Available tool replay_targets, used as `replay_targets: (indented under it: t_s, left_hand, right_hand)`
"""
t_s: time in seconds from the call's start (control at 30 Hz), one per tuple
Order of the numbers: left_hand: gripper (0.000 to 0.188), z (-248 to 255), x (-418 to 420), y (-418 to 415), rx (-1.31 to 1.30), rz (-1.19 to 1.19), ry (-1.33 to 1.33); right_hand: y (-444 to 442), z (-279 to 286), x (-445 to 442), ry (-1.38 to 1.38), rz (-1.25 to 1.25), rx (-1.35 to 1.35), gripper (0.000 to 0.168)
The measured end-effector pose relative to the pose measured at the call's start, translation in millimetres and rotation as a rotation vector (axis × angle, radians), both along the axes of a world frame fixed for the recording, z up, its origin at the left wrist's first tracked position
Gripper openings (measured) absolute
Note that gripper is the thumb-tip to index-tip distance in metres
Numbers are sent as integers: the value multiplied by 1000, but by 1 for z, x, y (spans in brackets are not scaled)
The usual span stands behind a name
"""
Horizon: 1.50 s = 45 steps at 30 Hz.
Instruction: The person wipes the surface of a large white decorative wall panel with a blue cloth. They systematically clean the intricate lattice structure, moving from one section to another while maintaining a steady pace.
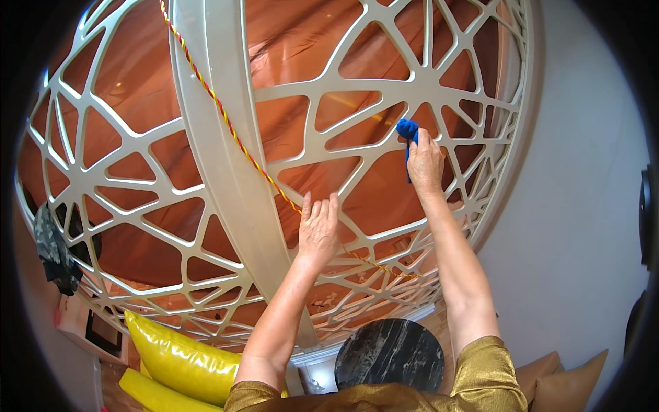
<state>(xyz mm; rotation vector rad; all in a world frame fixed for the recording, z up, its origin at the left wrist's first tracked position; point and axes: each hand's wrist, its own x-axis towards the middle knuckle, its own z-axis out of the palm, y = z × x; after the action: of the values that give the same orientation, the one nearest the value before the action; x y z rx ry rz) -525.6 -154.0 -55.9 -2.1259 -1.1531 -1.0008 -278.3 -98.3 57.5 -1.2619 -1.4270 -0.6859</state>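
Observation:
A white lattice partition [422, 87] with angular cut-out openings fills the space before me. In my right hand [426, 162] is a bunched blue cloth [407, 129], pressed against the lattice near where several bars meet. Lower and to the left, my left hand [319, 229] is at a lattice bar with its back towards me; its thumb and palm side are hidden. A twisted red-and-yellow cord [226, 122] slants down across the broad white upright [226, 139] and passes behind my left hand. Whether the fingers grip the cord or the bar does not show.
Reddish-brown fabric [139, 252] hangs behind the lattice. Below are a glossy yellow cushion [180, 355], a round black marbled tabletop [389, 355] and brown cushions [569, 383]. A camouflage garment [54, 252] hangs at the left; a pale wall [571, 180] rises on the right.

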Motion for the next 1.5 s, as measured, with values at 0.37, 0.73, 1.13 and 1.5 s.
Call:
replay_targets:
  t_s: [0.37, 0.73, 1.13, 1.5]
  left_hand:
    - [78, -4, 1, 3, 15, 25, 17]
    - [84, -4, 6, 0, -19, 40, -2]
    - [78, 3, 9, -3, -59, 49, -23]
    - [82, 42, -4, -25, 65, -82, -64]
  right_hand:
    - [4, -3, 38, 284, 28, 290, 18]
    - [5, -8, 37, -170, -75, 47, 25]
    - [7, 31, -3, 693, 584, -295, 25]
    - [30, 86, 4, 1586, 1176, -112, 21]
